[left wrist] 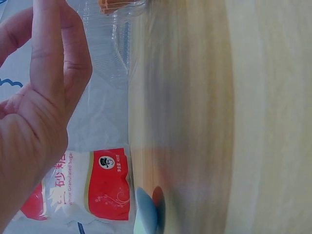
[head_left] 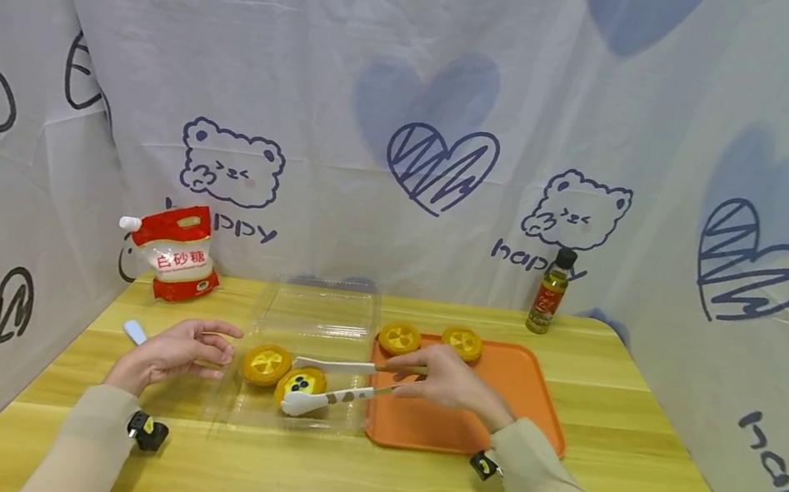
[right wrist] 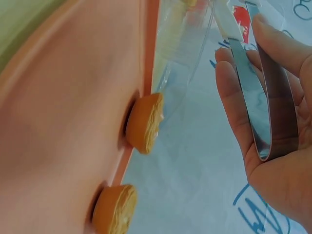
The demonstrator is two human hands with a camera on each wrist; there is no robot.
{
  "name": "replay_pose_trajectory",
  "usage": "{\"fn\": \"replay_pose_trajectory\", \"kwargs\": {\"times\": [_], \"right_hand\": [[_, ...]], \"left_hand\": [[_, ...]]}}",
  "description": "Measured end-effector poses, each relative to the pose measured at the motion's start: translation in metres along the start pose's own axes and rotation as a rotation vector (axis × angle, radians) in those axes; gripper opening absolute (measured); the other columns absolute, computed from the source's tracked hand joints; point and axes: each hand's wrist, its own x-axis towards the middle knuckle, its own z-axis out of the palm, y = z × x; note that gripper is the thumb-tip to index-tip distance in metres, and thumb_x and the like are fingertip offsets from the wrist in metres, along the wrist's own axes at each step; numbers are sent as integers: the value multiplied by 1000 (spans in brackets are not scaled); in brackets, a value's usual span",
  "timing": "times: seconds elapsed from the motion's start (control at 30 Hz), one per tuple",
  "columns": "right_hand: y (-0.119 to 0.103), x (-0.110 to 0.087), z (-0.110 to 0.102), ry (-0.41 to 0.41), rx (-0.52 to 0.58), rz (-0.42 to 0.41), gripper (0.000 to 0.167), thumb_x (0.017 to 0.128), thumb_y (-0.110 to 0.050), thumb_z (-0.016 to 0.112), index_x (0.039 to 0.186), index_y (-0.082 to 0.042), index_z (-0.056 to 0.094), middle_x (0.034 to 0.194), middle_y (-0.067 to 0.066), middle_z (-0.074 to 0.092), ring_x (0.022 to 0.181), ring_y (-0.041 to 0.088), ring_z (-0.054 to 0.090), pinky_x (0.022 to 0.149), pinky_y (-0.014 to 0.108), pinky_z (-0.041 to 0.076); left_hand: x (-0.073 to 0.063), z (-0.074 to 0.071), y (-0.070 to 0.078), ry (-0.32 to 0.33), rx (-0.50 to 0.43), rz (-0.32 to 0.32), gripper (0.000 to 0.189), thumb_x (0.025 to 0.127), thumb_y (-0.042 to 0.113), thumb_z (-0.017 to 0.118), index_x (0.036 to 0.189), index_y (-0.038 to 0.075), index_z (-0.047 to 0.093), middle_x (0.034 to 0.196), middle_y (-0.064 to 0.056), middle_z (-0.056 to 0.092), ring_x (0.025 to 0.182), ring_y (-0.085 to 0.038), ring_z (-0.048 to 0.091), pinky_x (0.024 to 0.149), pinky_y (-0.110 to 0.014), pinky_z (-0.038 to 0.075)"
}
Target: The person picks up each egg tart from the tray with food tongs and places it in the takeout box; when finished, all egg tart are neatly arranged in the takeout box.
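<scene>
My right hand [head_left: 450, 380] holds metal tongs [right wrist: 280, 97] with white tips, its thumb on one arm and its fingers along the other. In the head view the spread tips lie on either side of a blueberry-topped egg tart [head_left: 300, 383]. That tart sits in a clear plastic container [head_left: 347, 418], beside another egg tart [head_left: 266, 365] with a yellow topping. My left hand [head_left: 186, 351] hovers at the container's left side, fingers loosely bent, holding nothing. Two more egg tarts, one left [head_left: 400, 338] and one right [head_left: 461, 344], rest at the back of the orange tray [head_left: 525, 390].
A red and white bag of sugar [head_left: 183, 254] stands at the back left. In front of it lies a pale blue utensil [head_left: 135, 331], partly behind my left hand. A small bottle [head_left: 549, 293] with a black cap stands behind the tray. The container's lid [head_left: 318, 307] lies folded back.
</scene>
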Motion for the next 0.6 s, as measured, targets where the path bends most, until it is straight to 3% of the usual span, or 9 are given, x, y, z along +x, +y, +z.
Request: {"fn": "replay_pose_trajectory", "kwargs": {"times": [0.2, 0.43, 0.6], "right_hand": [[-3, 8, 8, -51, 24, -26, 36, 90, -19, 72, 126, -16, 68, 119, 5, 71, 104, 20, 67, 79, 22, 56], [-6, 14, 17, -52, -5, -24, 35, 88, -20, 74, 123, -19, 70, 113, 6, 73, 86, 7, 65, 72, 19, 53], [-7, 16, 21, -46, -48, -13, 36, 88, -23, 74, 123, -22, 70, 115, 4, 73, 91, 3, 65, 71, 19, 53]], "left_hand": [[-1, 0, 0, 4, -6, -4, 59, 91, 0, 64, 142, -7, 33, 103, -8, 64, 93, -18, 65, 83, -36, 60], [-1, 1, 0, 2, -10, 1, 58, 91, 0, 64, 141, -7, 35, 103, -8, 64, 93, -18, 65, 84, -37, 60], [-2, 0, -1, -3, -13, 1, 60, 91, 0, 65, 141, -7, 34, 102, -7, 65, 94, -18, 65, 84, -37, 60]]}}
